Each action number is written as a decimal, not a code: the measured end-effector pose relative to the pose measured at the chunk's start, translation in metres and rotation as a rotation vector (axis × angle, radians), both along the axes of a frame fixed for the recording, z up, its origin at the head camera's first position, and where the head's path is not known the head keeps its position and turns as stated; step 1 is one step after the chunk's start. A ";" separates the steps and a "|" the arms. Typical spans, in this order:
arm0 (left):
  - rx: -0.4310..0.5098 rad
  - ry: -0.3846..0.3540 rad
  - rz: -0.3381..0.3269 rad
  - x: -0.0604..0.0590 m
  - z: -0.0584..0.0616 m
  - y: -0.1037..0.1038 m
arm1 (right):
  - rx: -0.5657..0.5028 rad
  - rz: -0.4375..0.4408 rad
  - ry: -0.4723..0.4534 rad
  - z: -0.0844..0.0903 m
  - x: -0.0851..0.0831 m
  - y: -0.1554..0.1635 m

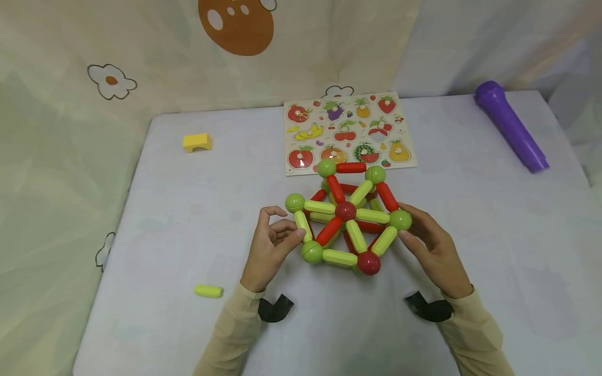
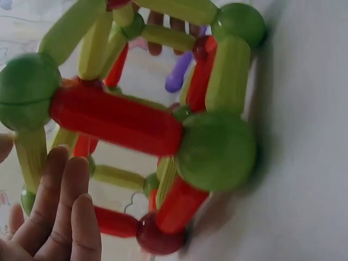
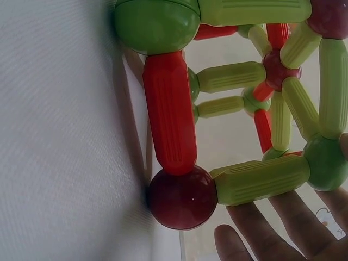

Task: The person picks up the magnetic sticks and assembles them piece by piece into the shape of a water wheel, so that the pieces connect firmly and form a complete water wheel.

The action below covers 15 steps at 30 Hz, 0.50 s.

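Observation:
A dome-like frame of red and yellow-green rods joined by green and dark red balls [image 1: 348,214] stands on the white table [image 1: 494,235]. My left hand [image 1: 293,230] is at its left side, thumb and forefinger pinching a yellow-green rod [image 1: 303,225]. In the left wrist view the fingers [image 2: 60,217] lie beside that rod [image 2: 30,157]. My right hand [image 1: 406,224] holds the green ball [image 1: 401,219] at the frame's right corner between thumb and forefinger. The right wrist view shows its fingers [image 3: 283,223] under that ball [image 3: 326,163].
A fruit puzzle board [image 1: 348,133] lies just behind the frame. A purple cylinder [image 1: 510,125] rests at the back right, a yellow arch block [image 1: 197,142] at the back left, and a loose yellow-green rod [image 1: 209,291] at the front left. A patterned curtain hangs behind.

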<state>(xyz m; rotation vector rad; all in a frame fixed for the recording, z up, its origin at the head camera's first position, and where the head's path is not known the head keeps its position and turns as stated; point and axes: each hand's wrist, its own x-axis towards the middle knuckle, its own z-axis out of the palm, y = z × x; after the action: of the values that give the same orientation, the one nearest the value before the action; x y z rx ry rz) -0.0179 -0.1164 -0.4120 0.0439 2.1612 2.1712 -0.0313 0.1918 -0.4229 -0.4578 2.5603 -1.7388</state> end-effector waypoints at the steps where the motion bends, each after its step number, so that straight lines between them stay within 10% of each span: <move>1: -0.053 0.029 0.012 0.000 0.000 -0.002 | 0.001 -0.001 -0.001 0.000 0.000 0.000; 9: -0.915 0.289 0.075 0.025 0.008 -0.063 | 0.034 0.001 -0.053 -0.004 0.001 -0.002; 15: -1.176 -0.067 -0.055 0.064 0.016 -0.115 | 0.187 0.025 -0.025 -0.008 0.000 -0.001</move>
<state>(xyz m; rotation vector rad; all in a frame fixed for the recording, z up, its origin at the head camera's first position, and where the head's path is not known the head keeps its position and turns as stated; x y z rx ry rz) 0.0462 -0.2314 -0.3965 -0.0411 2.9210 0.5888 -0.0318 0.1907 -0.4307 -0.4544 2.6535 -1.4694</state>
